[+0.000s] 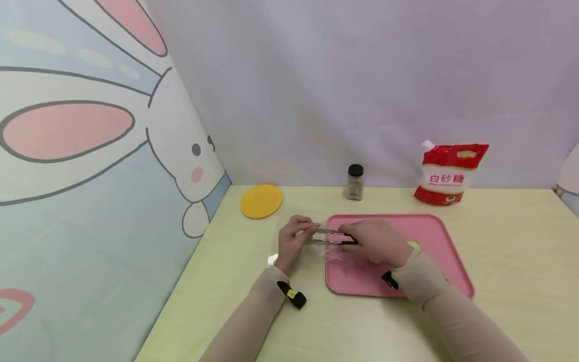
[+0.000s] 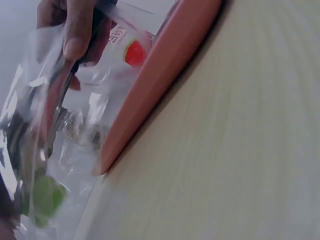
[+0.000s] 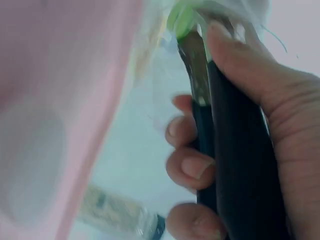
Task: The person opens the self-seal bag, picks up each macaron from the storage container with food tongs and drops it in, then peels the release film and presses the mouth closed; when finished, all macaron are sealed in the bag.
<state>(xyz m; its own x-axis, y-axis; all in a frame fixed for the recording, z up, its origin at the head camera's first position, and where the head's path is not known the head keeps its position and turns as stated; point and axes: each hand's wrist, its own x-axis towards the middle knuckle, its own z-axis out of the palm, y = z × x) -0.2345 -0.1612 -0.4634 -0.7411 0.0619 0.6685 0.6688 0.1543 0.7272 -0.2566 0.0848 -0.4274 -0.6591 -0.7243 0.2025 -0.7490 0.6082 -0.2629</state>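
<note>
My right hand (image 1: pixel 380 242) grips a pair of tongs (image 3: pixel 245 165) with black handles and metal arms. The tongs point left, their metal ends within a clear plastic bag (image 2: pixel 37 82). Near those ends is a green piece (image 2: pixel 47 200), seen blurred through the plastic; its kind is unclear. My left hand (image 1: pixel 291 242) pinches the bag near its mouth, just left of the pink tray (image 1: pixel 434 236). Another light green thing (image 1: pixel 413 245) on the tray is mostly hidden behind my right wrist.
A yellow plate (image 1: pixel 261 201) lies at the back left. Behind the tray stands a small jar with a black lid (image 1: pixel 355 182). A red and white sugar pouch (image 1: pixel 449 175) leans at the back right, near the wall. Pale wood tabletop (image 1: pixel 515 251) extends right of the tray.
</note>
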